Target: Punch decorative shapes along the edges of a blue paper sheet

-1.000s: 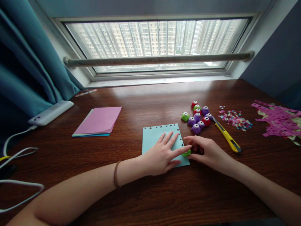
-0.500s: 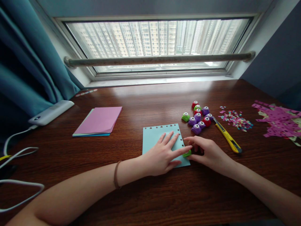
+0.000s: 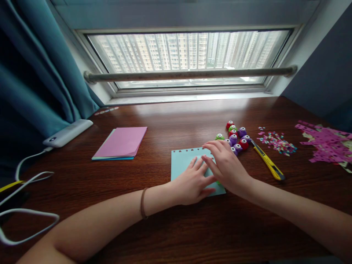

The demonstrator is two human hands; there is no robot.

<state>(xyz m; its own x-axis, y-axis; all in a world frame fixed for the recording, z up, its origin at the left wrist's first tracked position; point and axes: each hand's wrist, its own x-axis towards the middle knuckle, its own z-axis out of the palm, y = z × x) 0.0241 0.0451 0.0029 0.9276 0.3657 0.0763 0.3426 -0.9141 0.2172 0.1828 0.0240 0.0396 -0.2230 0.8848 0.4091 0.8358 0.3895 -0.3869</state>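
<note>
Here we press our left hand (image 3: 192, 183) flat, fingers spread, on the light blue sheet (image 3: 183, 165) lying near the middle of the bench (image 3: 176, 121). Our right hand (image 3: 227, 167) lies open across its right edge, over a green punch (image 3: 219, 182); more punches (image 3: 235, 139) sit just beyond.

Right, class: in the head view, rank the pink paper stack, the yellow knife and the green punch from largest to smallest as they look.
1. Pink paper stack, plainly largest.
2. Yellow knife, long but thin.
3. Green punch, smallest, though the right hand may hide part of it.
All lie at similar depth, so nearness matters little.
</note>
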